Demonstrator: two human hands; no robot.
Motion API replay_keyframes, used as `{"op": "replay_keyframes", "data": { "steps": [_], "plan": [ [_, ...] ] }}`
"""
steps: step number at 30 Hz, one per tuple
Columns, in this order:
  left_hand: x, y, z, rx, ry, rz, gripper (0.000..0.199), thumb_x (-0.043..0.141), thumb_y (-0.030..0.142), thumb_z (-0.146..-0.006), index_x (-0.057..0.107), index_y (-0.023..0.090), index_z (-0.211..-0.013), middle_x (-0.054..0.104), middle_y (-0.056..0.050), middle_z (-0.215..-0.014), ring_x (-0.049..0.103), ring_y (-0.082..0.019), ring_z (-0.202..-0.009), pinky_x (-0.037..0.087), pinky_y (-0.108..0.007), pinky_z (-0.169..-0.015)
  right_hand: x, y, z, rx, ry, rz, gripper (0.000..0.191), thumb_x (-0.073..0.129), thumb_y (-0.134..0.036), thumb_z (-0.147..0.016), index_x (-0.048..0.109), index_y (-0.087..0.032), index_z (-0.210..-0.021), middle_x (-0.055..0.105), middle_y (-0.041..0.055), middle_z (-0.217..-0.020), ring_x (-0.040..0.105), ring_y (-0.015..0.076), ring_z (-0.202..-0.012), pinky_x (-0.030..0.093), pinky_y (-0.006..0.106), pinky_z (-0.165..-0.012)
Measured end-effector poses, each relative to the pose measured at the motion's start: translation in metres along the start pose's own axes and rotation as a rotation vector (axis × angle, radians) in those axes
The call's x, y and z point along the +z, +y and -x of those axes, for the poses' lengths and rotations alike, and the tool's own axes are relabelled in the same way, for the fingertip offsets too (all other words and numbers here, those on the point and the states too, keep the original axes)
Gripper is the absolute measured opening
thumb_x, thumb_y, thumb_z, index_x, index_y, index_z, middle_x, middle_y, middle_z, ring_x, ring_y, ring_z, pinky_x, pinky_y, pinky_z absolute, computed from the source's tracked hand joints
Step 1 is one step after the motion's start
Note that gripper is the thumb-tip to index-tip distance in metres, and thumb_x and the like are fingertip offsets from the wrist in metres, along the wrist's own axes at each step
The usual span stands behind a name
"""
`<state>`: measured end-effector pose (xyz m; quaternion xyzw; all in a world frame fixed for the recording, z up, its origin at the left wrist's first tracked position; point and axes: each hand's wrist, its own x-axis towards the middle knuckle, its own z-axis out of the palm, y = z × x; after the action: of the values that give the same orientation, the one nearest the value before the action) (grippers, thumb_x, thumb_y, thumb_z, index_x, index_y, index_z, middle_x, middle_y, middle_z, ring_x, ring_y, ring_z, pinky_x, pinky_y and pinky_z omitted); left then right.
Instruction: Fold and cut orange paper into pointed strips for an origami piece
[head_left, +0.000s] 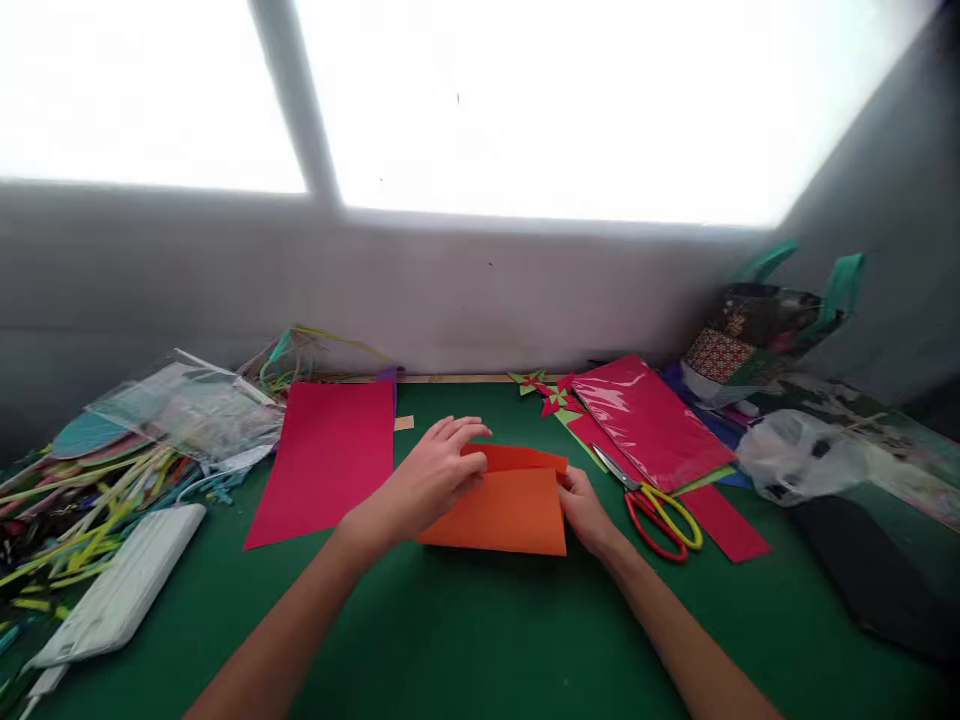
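An orange sheet of paper [510,512], folded over on itself, is held just above the green table [465,640]. My right hand [585,508] grips its right edge, fingers partly behind the paper. At the upper left of the sheet is my left hand [444,470], its fingers bent over the top edge; whether they pinch the paper is hard to see. A red sheet [330,455] lies flat to the left of my hands. Scissors [656,510] with red and yellow handles rest to the right, blades pointing up and left.
Paper strips [90,510], plastic wrapping [214,415] and a white power strip [124,585] cover the left side. Toward the right are wrapped red paper [645,415], small paper stars [559,397], a plastic bag [799,455], a patterned bag [724,355] and a black object [870,570].
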<state>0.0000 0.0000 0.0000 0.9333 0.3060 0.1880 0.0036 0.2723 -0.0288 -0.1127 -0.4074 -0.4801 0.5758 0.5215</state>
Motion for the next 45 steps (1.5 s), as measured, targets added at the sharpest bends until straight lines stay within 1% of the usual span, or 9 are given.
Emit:
{"op": "replay_keyframes", "data": {
  "steps": [7,12,15,20,24,28,32,39,45],
  "plan": [
    [0.011,0.026,0.021,0.183,-0.401,0.35,0.01,0.063,0.034,-0.103,0.069,0.027,-0.109,0.075,-0.001,-0.113,0.071,-0.02,-0.104,0.054,-0.032,-0.095,-0.005,0.004,0.002,0.03,0.231,-0.027,0.047,0.079,-0.059,-0.087,0.075,-0.023,-0.117,0.08,0.0098,-0.116,0.076,0.0317,-0.1,0.062,0.042,-0.083],
    [0.042,-0.015,0.016,-0.199,0.146,0.288,0.056,0.061,0.04,-0.104,0.045,0.031,-0.156,0.043,-0.011,-0.165,0.034,-0.035,-0.155,0.032,-0.056,-0.125,-0.013,0.007,-0.008,0.03,0.151,0.005,0.048,0.076,-0.059,-0.089,0.074,-0.024,-0.121,0.079,0.0105,-0.119,0.076,0.0327,-0.102,0.062,0.046,-0.087],
    [0.059,-0.048,0.011,-0.49,0.085,0.529,0.062,0.064,0.049,-0.098,0.047,0.028,-0.154,0.068,-0.012,-0.132,0.068,-0.03,-0.115,0.059,-0.041,-0.09,-0.013,0.005,-0.015,0.015,0.105,0.049,0.052,0.074,-0.06,-0.09,0.073,-0.023,-0.126,0.076,0.0124,-0.126,0.074,0.0346,-0.111,0.061,0.05,-0.094],
    [0.075,-0.066,0.027,-0.691,0.112,0.646,0.046,0.053,0.045,-0.098,0.057,0.021,-0.137,0.069,-0.005,-0.089,0.068,-0.022,-0.077,0.053,-0.028,-0.058,-0.018,-0.006,-0.006,-0.277,0.308,0.579,0.058,0.061,-0.053,-0.101,0.052,-0.029,-0.153,0.056,0.0103,-0.156,0.058,0.0322,-0.136,0.048,0.052,-0.114],
    [0.07,-0.066,0.05,-0.683,0.044,0.579,0.041,0.051,0.041,-0.1,0.054,0.024,-0.137,0.064,0.001,-0.077,0.062,-0.018,-0.061,0.049,-0.027,-0.056,-0.009,-0.004,0.018,-0.317,-0.038,1.078,0.045,0.043,-0.042,-0.111,0.05,-0.035,-0.155,0.055,0.0058,-0.158,0.05,0.0292,-0.146,0.044,0.052,-0.119],
    [0.039,-0.069,0.07,-0.464,-0.197,0.646,0.034,0.06,0.046,-0.099,0.063,0.026,-0.127,0.07,-0.007,-0.127,0.071,-0.022,-0.099,0.056,-0.032,-0.083,0.002,0.008,0.029,-0.276,-0.325,1.327,0.048,0.046,-0.043,-0.11,0.048,-0.035,-0.157,0.046,0.0046,-0.166,0.038,0.0331,-0.155,0.03,0.062,-0.126],
    [0.008,-0.074,0.081,-0.333,-0.391,0.681,0.035,0.063,0.041,-0.1,0.065,0.033,-0.134,0.067,-0.004,-0.136,0.062,-0.024,-0.127,0.05,-0.034,-0.106,-0.004,0.008,0.026,-0.245,-0.446,1.315,0.051,0.043,-0.043,-0.111,0.042,-0.037,-0.162,0.036,0.0021,-0.171,0.028,0.0319,-0.16,0.019,0.064,-0.13],
    [-0.004,-0.083,0.059,-0.136,-0.32,0.582,0.028,0.061,0.048,-0.102,0.077,0.026,-0.094,0.051,-0.007,-0.151,0.047,-0.03,-0.141,0.045,-0.039,-0.114,-0.013,-0.007,0.016,-0.262,-0.613,1.174,0.046,0.053,-0.037,-0.108,0.054,-0.039,-0.154,0.047,0.0009,-0.165,0.03,0.0302,-0.159,0.01,0.062,-0.131],
    [0.006,-0.055,0.014,-0.171,-0.571,0.714,0.03,0.066,0.05,-0.097,0.072,0.023,-0.108,0.071,-0.005,-0.103,0.065,-0.022,-0.097,0.049,-0.027,-0.079,-0.013,-0.018,0.015,-0.269,-0.678,1.061,0.04,0.047,-0.025,-0.108,0.069,-0.039,-0.138,0.063,-0.0025,-0.152,0.03,0.0273,-0.159,0.004,0.061,-0.131]
  ]
}}
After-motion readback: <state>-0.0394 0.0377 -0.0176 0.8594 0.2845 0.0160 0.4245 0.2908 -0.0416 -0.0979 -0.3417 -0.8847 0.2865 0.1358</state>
